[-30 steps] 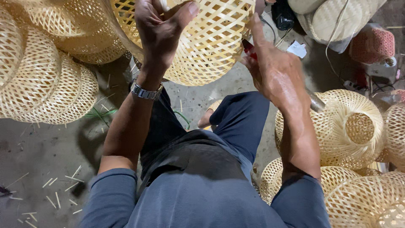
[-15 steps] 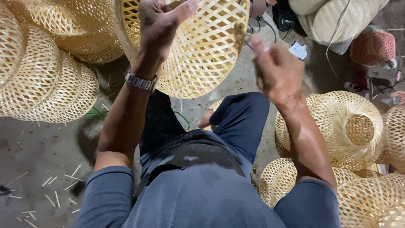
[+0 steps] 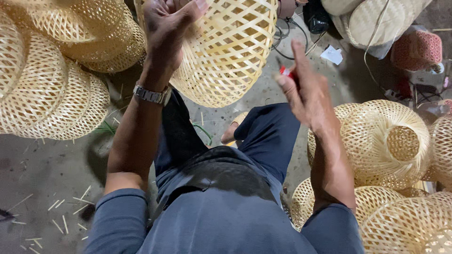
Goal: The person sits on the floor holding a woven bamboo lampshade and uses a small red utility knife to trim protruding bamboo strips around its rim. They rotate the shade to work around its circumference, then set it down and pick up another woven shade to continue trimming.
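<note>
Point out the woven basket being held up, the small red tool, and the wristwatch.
woven basket (image 3: 230, 56): head view, on its open lattice side wall.
red tool (image 3: 285, 71): head view, on the red tip showing above the right hand's fingers.
wristwatch (image 3: 151, 95): head view, on the metal band at the left wrist.

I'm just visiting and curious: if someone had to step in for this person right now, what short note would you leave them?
Left hand: raised, gripping the rim of the woven bamboo basket held up over the knees.
Right hand: off the basket, pinching a small red tool; what kind is unclear.
Around: finished-looking baskets stacked at the left and at the right; bamboo slivers on the floor.
Done: the held basket's weave looks complete on the visible side.
Left: cannot tell; its rim is partly hidden.
</note>
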The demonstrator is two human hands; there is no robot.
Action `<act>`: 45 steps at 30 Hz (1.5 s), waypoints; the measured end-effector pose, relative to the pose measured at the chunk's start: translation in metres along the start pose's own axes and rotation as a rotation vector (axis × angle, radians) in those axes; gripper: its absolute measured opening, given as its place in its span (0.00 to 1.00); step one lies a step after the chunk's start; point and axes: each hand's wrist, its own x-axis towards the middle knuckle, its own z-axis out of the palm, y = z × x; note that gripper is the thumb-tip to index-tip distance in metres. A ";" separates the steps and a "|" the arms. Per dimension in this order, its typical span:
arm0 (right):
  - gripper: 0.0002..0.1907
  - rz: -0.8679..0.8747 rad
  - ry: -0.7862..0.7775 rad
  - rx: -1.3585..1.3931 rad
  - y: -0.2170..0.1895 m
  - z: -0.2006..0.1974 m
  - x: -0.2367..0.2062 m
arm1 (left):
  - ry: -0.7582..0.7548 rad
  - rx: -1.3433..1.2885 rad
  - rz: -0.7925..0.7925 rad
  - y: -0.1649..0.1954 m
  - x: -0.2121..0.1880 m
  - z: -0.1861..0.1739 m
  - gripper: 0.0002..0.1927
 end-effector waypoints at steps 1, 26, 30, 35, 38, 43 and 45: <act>0.36 -0.013 -0.015 -0.004 -0.007 -0.003 0.000 | -0.018 0.012 0.031 0.000 0.001 0.000 0.15; 0.46 -0.182 -0.104 -0.196 -0.022 0.098 0.025 | -0.018 0.048 0.047 -0.049 -0.034 -0.073 0.14; 0.46 -0.155 -0.120 -0.252 -0.021 0.102 0.024 | -0.014 0.060 0.043 -0.057 -0.035 -0.076 0.15; 0.46 -0.153 -0.121 -0.290 -0.024 0.108 0.025 | -0.007 0.073 0.037 -0.063 -0.038 -0.081 0.17; 0.46 -0.145 -0.140 -0.330 -0.023 0.112 0.028 | -0.005 0.079 0.035 -0.069 -0.041 -0.084 0.18; 0.41 -0.294 -0.032 -0.361 -0.021 0.136 0.023 | 0.003 0.088 0.032 -0.084 -0.051 -0.099 0.20; 0.38 -0.251 -0.035 -0.409 -0.017 0.155 0.021 | 0.010 0.096 0.036 -0.091 -0.056 -0.107 0.21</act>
